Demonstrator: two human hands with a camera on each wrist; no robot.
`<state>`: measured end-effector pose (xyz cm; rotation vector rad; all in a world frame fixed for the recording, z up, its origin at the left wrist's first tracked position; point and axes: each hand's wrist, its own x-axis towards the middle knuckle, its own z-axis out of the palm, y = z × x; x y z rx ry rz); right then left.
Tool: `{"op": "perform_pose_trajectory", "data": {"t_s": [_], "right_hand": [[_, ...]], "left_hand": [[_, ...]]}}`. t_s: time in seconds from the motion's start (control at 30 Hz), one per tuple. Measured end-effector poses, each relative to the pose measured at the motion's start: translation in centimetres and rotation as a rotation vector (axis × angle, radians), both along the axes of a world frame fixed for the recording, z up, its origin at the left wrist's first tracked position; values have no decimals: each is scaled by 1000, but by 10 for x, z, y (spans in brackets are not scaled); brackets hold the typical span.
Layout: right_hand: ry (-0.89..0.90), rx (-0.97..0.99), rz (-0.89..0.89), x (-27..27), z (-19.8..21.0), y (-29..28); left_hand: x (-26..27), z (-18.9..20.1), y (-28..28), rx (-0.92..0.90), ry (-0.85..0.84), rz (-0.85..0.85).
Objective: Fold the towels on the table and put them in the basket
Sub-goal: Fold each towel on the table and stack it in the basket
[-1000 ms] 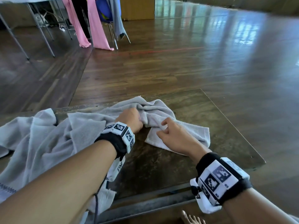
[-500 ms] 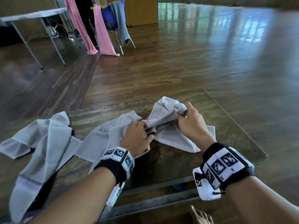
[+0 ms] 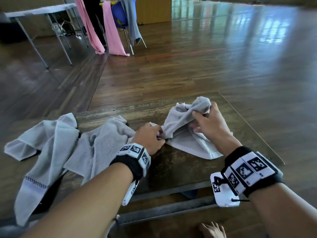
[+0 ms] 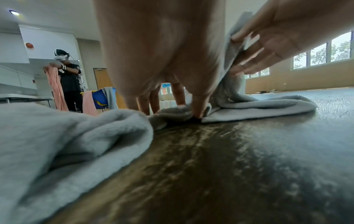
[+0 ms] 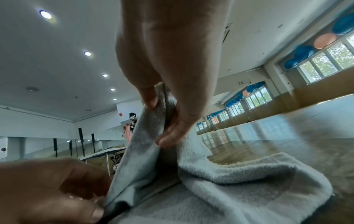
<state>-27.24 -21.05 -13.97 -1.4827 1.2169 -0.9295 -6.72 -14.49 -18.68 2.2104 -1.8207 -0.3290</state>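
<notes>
A grey towel (image 3: 185, 140) lies crumpled on the right half of the dark wooden table (image 3: 180, 169). My right hand (image 3: 204, 117) pinches a bunched corner of it and holds that corner up off the table; the right wrist view shows thumb and fingers (image 5: 172, 136) clamped on the fabric (image 5: 147, 136). My left hand (image 3: 154, 134) pinches the same towel low at the table surface, fingertips (image 4: 199, 112) pressed into the cloth (image 4: 249, 106). More grey towel (image 3: 56, 148) is spread over the left of the table. No basket is in view.
The table's right edge (image 3: 248, 126) and front rail (image 3: 163, 210) are close. Beyond lies open wooden floor (image 3: 188, 66). At the far left stand a folding table (image 3: 39, 11), a blue chair (image 3: 120, 18) and hanging pink cloths (image 3: 111, 31). Another person (image 4: 69, 75) stands there holding a pink cloth.
My right hand has lifted the towel's corner up and to the right. The left hand has slid right along the cloth, staying low on the table, and the towel is stretched between them.
</notes>
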Motion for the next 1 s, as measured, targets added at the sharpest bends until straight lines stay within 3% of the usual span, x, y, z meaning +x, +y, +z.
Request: {"op": "perform_pose_trajectory", "data": {"t_s": [0.07, 0.1, 0.2, 0.27, 0.47, 0.6, 0.7, 0.8, 0.9, 1.0], "right_hand": [[-96, 3, 34, -1, -1, 3], [-117, -2, 60, -2, -2, 3], [-19, -88, 135, -2, -7, 3], [55, -144, 189, 0, -8, 4], [150, -211, 345, 9, -17, 10], [174, -265, 358, 7, -20, 14], [309, -374, 280, 3, -16, 16], [269, -409, 177, -4, -13, 18], [250, -438, 112, -24, 0, 20], [303, -488, 115, -46, 20, 23]], "left_hand": [[-9, 2, -4, 6, -96, 20], [-13, 3, -6, -2, -64, 32], [-20, 9, -11, -106, 345, 122], [-23, 19, -12, -202, 526, 148], [-25, 54, -9, -301, 643, 140], [-29, 72, 0, -204, 794, 29], [-28, 83, 9, -139, 685, -20], [-19, 93, 19, -96, 548, -134], [-11, 103, 30, 10, 296, -306], [-3, 112, 34, -68, 181, -307]]}}
